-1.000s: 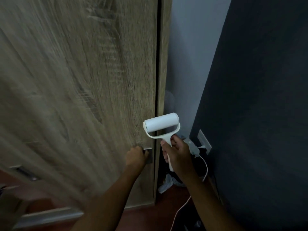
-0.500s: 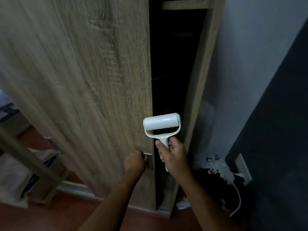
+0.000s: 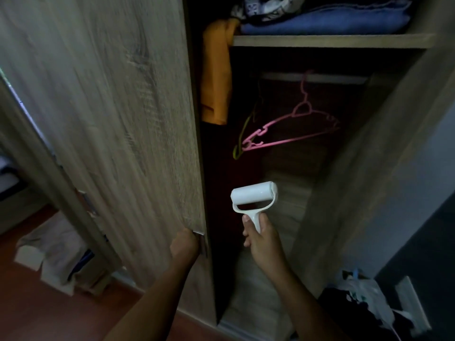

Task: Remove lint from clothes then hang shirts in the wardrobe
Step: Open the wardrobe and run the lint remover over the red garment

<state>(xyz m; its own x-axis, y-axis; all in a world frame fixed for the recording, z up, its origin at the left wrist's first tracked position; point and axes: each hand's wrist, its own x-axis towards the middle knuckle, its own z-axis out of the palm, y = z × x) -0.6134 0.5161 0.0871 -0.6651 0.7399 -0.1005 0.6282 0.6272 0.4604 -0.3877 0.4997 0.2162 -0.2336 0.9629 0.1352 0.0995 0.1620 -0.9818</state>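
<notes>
My left hand (image 3: 184,246) grips the metal handle at the edge of the wooden wardrobe door (image 3: 118,134), which stands swung open to the left. My right hand (image 3: 261,238) holds a white lint roller (image 3: 253,196) upright in front of the open wardrobe. Inside, a pink hanger (image 3: 293,129) and a yellow-green hanger (image 3: 242,134) hang bare from the rail (image 3: 312,78). An orange garment (image 3: 215,70) droops from the shelf's left end. Folded blue cloth (image 3: 325,18) lies on the shelf (image 3: 330,41).
The wardrobe's right side panel (image 3: 364,168) stands near a pale wall. Bags and dark clothes (image 3: 357,301) lie on the floor at lower right beside a wall socket (image 3: 408,301). A pale bundle (image 3: 54,252) sits on the red-brown floor at lower left.
The wardrobe door has swung wide open to the left under my left hand, revealing hangers, shelf and clothes. My right hand keeps the lint roller in front.
</notes>
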